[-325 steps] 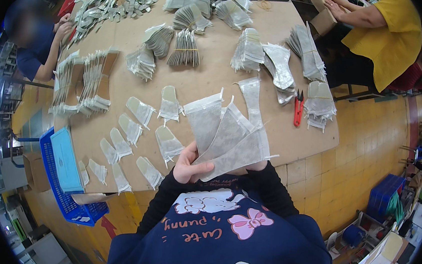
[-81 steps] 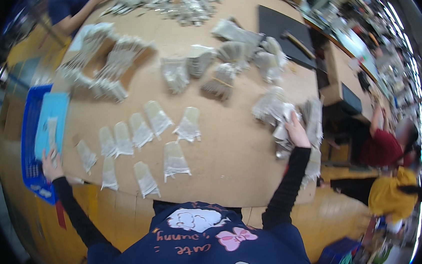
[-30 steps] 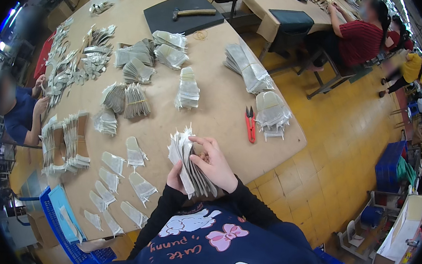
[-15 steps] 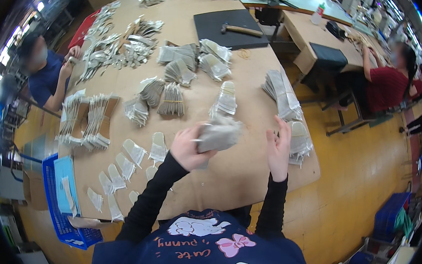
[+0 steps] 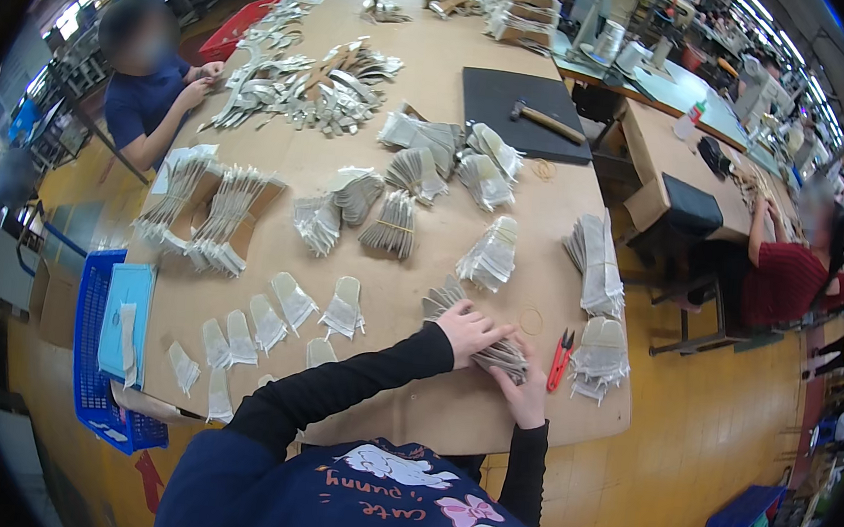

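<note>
A fanned stack of grey, tongue-shaped fabric pieces [image 5: 442,297] lies near the table's front edge. My left hand [image 5: 469,334] presses over its top, fingers curled round it. My right hand [image 5: 523,393] grips the stack's lower right end between thumb and fingers. Just right of that hand lie red-handled thread snips [image 5: 561,362], and a loose rubber band [image 5: 531,321] rests above. A pale stack of similar pieces [image 5: 600,354] is beside the snips, with another stack [image 5: 597,269] beyond it. Single pale pieces [image 5: 269,323] are spread out to my left.
More banded stacks [image 5: 388,222] cover the middle of the table [image 5: 412,378]. A hammer [image 5: 550,122] lies on a black board [image 5: 512,91] at the far right. A blue basket [image 5: 97,310] stands by the left edge. A person [image 5: 146,89] works at the far left.
Both hands have come together; the stack, held raised in my left hand before, is now lower and gripped by both. The snips and loose band are now visible. The view has shifted.
</note>
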The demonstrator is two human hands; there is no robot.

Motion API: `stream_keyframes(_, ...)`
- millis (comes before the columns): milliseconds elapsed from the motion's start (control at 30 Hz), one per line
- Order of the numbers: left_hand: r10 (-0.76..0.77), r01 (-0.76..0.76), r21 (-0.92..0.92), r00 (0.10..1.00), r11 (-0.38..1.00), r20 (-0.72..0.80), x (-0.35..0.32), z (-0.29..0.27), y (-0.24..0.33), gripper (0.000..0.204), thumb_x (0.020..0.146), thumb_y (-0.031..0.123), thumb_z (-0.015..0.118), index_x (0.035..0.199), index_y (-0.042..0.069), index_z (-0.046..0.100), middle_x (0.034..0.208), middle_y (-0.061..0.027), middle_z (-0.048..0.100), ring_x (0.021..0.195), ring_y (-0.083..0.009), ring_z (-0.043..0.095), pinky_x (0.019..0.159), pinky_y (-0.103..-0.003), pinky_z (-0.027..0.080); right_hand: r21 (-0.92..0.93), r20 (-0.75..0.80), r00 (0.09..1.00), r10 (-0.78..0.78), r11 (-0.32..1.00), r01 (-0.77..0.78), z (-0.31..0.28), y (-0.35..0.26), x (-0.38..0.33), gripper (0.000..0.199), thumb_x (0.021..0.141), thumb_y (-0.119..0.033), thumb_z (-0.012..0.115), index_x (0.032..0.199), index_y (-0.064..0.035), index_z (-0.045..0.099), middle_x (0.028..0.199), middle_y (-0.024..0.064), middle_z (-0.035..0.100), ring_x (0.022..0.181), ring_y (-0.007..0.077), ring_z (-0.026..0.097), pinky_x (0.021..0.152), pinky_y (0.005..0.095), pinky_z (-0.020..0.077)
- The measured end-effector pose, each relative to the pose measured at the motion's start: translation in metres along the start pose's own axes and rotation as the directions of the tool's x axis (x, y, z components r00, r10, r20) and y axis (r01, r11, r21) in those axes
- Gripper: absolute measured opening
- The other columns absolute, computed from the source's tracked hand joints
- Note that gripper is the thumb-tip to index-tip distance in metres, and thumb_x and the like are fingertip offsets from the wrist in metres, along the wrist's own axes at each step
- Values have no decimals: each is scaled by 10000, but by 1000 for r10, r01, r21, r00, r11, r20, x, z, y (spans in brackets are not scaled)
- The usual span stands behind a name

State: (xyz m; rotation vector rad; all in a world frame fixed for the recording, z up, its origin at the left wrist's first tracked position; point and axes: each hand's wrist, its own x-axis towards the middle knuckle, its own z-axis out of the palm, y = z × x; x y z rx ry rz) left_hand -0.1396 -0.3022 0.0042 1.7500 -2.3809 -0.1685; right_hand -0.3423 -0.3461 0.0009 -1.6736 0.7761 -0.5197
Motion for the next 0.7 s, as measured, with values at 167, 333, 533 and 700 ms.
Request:
stream_keyframes(167,-18,24,-145,999,989,40,13,-1,-3,1195,582,496,803,1498,145,120,1280,-102,475,1232,-262,445,1077,-604,198,-206,-332,922,-200,969,136,5,-17,10,643,771,-24,695,1344,1,405,1318,154,446,1181,235,481,1012,367,386)
stream_keyframes(333,-89,84,-82,994,993,-60,10,20,3,1082,713,718,566,1497,120,120,1343,-125,418,1301,-277,384,1043,-696,119,-448,-328,781,-532,815,367,-24,-87,-7,531,740,-46,717,1224,3,504,1202,167,542,1118,310,521,973,400,401)
stream_keyframes(533,-6,6,-1,989,1000,-146,21,34,-10,906,807,701,449,1454,96,263,1366,-118,419,1284,-259,401,1053,-639,172,-170,-129,30,-991,51,984,-67,-208,-59,488,764,-306,735,1178,-143,535,1063,83,600,954,230,575,915,534,361)
stream_keyframes(700,-103,78,-87,938,993,-331,-21,-4,-9,945,758,545,621,1466,62,224,1485,-110,300,1372,-269,299,1092,-633,44,-297,2,-287,-958,-275,915,-76,-288,-105,172,849,-217,612,992,-122,596,939,-24,567,952,104,532,817,289,412)
